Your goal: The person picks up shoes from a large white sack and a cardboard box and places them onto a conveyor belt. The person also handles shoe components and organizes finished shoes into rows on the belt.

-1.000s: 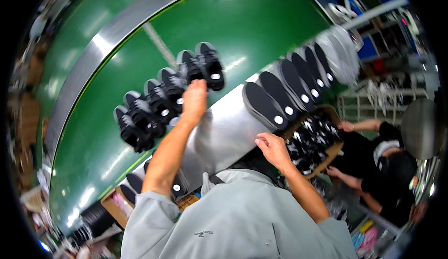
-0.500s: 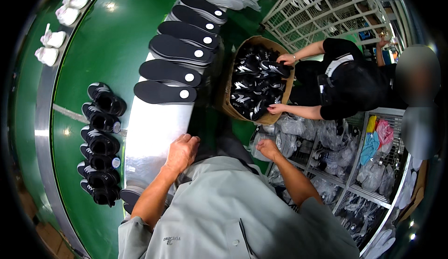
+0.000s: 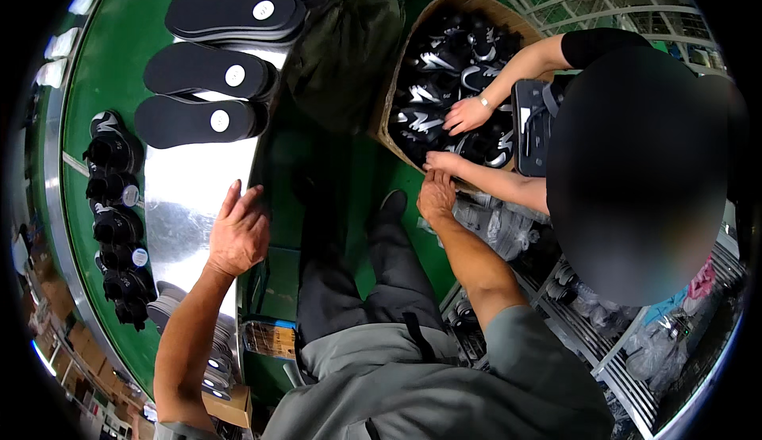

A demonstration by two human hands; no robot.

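My left hand is over the right edge of the shiny metal bench, fingers stretched out and holding nothing. Beyond it lie pairs of flat black insoles, each with a round white sticker. My right hand reaches to the near rim of a brown cardboard box, its fingers close together and bent onto the edge. Inside the box are many black sneakers with white marks. A co-worker's hand is right beside my right fingertips; their other hand rests over the sneakers.
Black sneakers stand in a row left of the bench. To the right, a metal rack holds items in clear plastic bags. A white wire cage stands at the far right. The co-worker leans in close on my right.
My right hand has moved forward to the box rim. My left hand has opened out over the bench. The co-worker has bent closer, and my view has shifted toward the box.
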